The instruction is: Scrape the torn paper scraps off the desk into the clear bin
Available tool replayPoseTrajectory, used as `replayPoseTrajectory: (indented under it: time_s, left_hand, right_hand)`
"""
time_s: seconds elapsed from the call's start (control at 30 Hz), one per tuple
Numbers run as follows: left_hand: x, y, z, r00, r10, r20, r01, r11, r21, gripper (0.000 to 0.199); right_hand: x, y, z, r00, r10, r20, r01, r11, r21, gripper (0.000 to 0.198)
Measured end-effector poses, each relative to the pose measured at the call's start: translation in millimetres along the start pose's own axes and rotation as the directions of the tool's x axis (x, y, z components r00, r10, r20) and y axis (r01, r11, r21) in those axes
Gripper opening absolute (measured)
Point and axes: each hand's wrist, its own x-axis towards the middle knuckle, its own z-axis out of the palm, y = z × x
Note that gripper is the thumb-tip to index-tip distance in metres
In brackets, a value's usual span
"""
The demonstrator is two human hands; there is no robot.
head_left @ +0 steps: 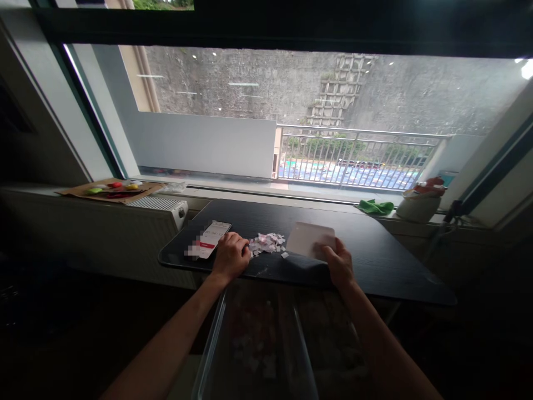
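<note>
My right hand [340,261] grips a flat pale card [307,240] by its right edge, thumb on top, held over the dark table [375,244]. To the card's left lies a loose heap of small white and pinkish paper scraps [267,243]. My left hand [233,254] rests at the heap's left edge with its fingers curled in; what they hold, if anything, is hidden. Just left of it lies a phone [214,236] with a lit white screen. Below the table's front edge stands a clear plastic bin [306,355] with dim paper bits inside.
On the sill at left, a brown board [83,190] carries several coloured items beside a white radiator [158,204]. A green cloth [375,207] and a pale filled container [416,206] sit on the right sill. A large window is behind the table.
</note>
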Motion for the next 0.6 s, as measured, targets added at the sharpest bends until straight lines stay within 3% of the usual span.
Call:
replayPoseTrajectory:
  time_s: [0.13,0.27,0.4,0.47,0.6]
  left_hand:
    - [-1,1,-2,1.0,0.003,0.0,-0.003,1.0,-0.002,0.018]
    - [-1,1,-4,1.0,0.011,0.007,-0.011,1.0,-0.013,0.02]
    - [-1,-1,-4,1.0,0.02,0.018,-0.02,1.0,-0.001,0.021]
    - [0,-2,-3,0.999,0.023,0.023,-0.023,1.0,0.013,0.021]
    - [0,-4,-2,1.0,0.029,0.012,-0.029,0.999,0.025,0.021]
  right_hand:
    - [-3,-2,0,1.0,-0.006,0.021,0.006,1.0,0.002,0.035]
    - [-8,-11,-11,0.999,0.001,0.041,0.004,0.995,-0.099,0.037]
    - [-13,-25,-17,0.999,-0.049,-0.008,0.046,0.982,-0.185,0.034]
    - [-14,-31,-12,0.997,-0.081,-0.005,0.079,0.982,-0.174,0.034]
    - [-11,-32,8,0.987,-0.109,0.116,0.122,0.986,-0.112,0.034]
